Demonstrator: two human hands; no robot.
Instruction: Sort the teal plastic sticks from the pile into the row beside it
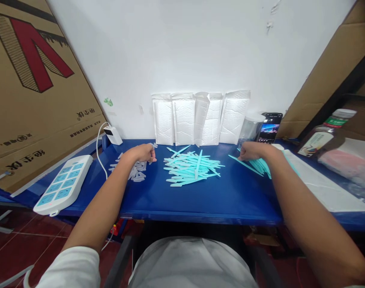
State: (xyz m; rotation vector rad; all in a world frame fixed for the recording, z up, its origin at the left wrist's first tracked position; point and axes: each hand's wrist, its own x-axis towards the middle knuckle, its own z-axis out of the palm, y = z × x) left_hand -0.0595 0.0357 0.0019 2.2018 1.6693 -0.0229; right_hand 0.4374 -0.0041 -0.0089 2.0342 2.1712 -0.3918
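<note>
A heap of slim turquoise plastic sticks [191, 167] lies in the middle of the blue table [224, 200]. My left hand [143, 152] rests curled over a scatter of small clear plastic caps [136, 171] at the left; what its fingers pinch is hidden. My right hand [252, 151] is closed over the top of a second bunch of turquoise sticks [259, 165] at the right, fingertips touching them.
White padded mailers [200, 118] lean on the wall behind. A clear jar [251, 127] and a lit phone [270, 127] stand at back right. A power strip [64, 184] and white charger [112, 135] sit left, cardboard boxes both sides, bottle [323, 136] on the right.
</note>
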